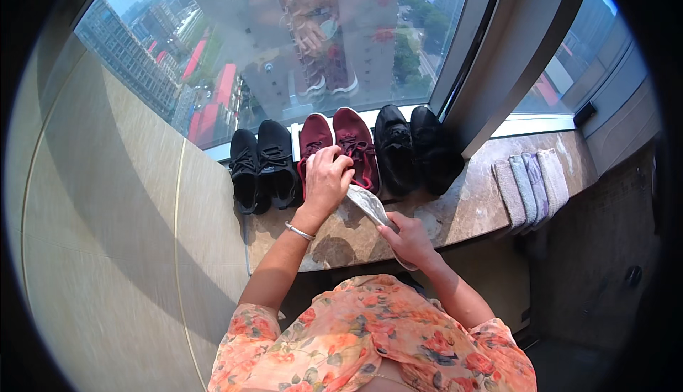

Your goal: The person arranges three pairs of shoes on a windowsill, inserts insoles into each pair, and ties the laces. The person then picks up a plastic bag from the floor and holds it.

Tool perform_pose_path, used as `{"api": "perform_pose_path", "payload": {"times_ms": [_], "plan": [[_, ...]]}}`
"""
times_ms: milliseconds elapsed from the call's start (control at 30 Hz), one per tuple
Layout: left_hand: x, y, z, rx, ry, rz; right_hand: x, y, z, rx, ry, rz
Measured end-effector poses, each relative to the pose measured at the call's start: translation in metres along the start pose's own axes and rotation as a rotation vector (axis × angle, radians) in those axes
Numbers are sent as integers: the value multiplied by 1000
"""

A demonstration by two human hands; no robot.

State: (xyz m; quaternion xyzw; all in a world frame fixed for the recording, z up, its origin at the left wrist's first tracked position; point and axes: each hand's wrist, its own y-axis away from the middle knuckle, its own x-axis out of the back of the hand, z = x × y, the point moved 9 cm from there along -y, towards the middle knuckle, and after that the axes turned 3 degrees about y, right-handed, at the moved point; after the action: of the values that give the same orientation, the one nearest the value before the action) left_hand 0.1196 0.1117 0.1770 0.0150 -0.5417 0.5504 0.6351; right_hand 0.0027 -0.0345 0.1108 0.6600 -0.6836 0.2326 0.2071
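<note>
A pale, worn shoe insole (pixel 371 205) slants between my hands above the marble sill. My right hand (pixel 408 237) pinches its near part between thumb and fingers. The insole's far end meets the curled fingers of my left hand (pixel 328 176), which hides any grip there. Just beyond my left hand stand a burgundy left sneaker (pixel 316 131) and a burgundy right sneaker (pixel 352 130), toes towards the window. Both have dark laces, and a bright red lining shows inside. My left hand covers part of the left sneaker's opening.
Black lace-up sneakers (pixel 275 152) stand left of the burgundy pair, other black shoes (pixel 396 149) to the right. Folded towels (pixel 525 186) hang over the front edge of the marble sill (pixel 475 200). A window (pixel 224 34), its frame post (pixel 525 34) and a tiled wall (pixel 106 221) surround the sill.
</note>
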Motion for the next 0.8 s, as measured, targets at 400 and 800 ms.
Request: {"api": "perform_pose_path", "payload": {"times_ms": [400,800], "plan": [[-76,-32,-43,-44,-89,-136,18,8,19,-154,0,122],[-77,-62,-61,147,91,-288,4,-62,-4,-163,26,78]]}}
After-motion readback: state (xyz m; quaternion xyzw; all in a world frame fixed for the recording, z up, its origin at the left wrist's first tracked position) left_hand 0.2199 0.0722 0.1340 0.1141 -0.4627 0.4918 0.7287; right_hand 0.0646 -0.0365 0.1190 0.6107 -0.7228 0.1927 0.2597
